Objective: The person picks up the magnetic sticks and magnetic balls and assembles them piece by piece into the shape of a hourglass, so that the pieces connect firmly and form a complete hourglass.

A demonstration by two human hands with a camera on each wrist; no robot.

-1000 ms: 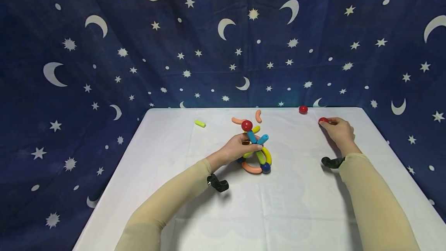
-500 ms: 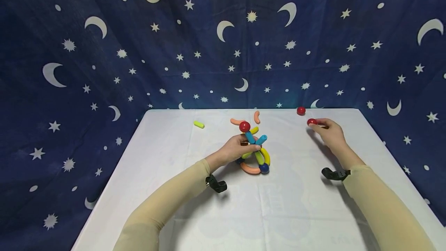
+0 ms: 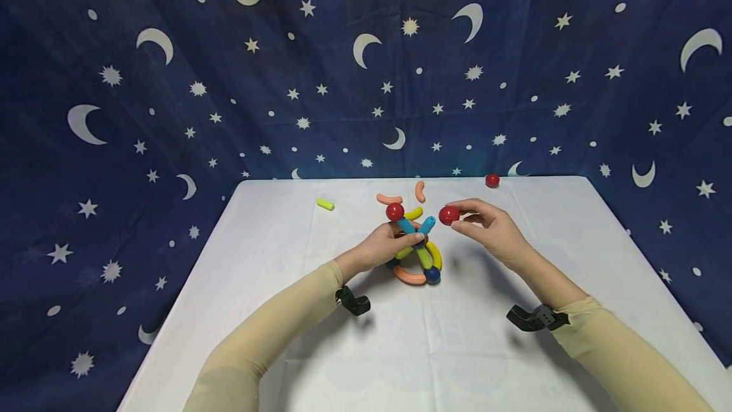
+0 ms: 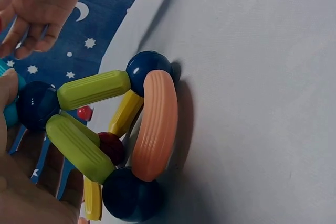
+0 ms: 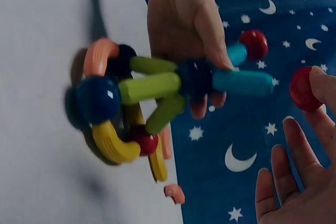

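My left hand (image 3: 380, 247) grips a toy built of sticks and balls around its middle, at a dark blue ball (image 5: 196, 80). Below that ball, green sticks (image 4: 94, 89) spread to a base of balls joined by curved sticks, among them an orange one (image 4: 156, 124) and a yellow one (image 5: 113, 142). Two light blue sticks rise above; one bears a red ball (image 3: 394, 212), while the other light blue stick (image 5: 244, 83) has a bare end. Between thumb and fingers, my right hand (image 3: 494, 231) pinches another red ball (image 3: 448, 215), a small gap from that bare end.
Behind the toy lie two orange curved sticks (image 3: 389, 199) and a yellow stick (image 3: 414, 213). A short lime stick (image 3: 325, 204) is at the back left of the white table (image 3: 354, 361). Near the back edge sits a red ball (image 3: 492, 180). A starry curtain (image 3: 320, 62) stands behind.
My right hand has brought its red ball leftward from the table's right side to beside the toy. My left hand keeps its grip; the toy leans slightly more to the left.
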